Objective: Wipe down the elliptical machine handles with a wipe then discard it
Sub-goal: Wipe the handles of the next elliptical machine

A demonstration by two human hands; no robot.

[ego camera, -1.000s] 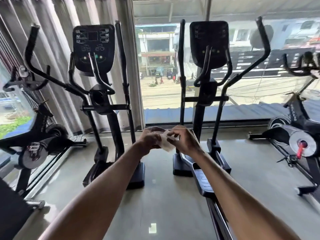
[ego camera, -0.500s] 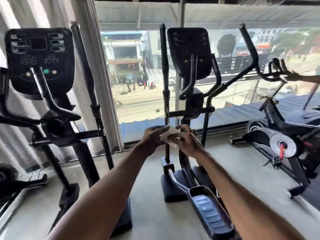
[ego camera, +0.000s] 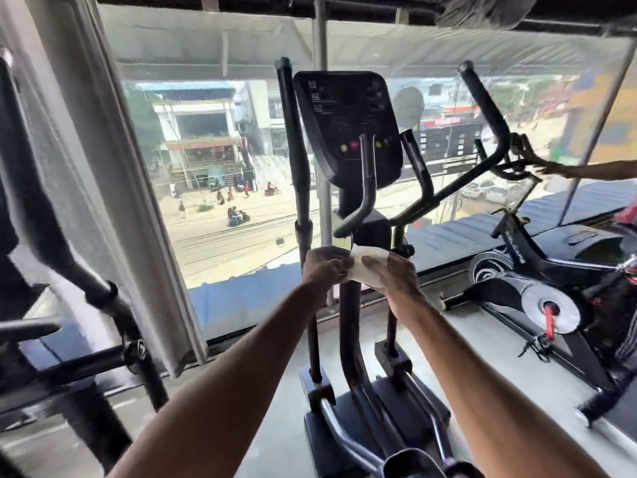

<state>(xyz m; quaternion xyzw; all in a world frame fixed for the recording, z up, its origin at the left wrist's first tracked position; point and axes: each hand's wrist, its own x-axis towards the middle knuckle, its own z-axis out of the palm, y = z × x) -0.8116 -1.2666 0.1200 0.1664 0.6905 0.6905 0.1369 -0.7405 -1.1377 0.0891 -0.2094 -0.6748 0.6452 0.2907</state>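
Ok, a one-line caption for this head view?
Left hand and right hand hold a white wipe before the elliptical, not yet on its handles; spin bike at right.

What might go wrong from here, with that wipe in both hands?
The wipe is pinched between the left hand and right hand; pulled apart carelessly, it may tear or drop. The right handle reaches toward another person's hand on the neighbouring bike, so wiping there might bump it. The pedal juts out low toward the person, a possible trip.

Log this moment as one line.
stage: wipe prep | left hand: holds wipe | right hand: holds wipe | elliptical: directly ahead
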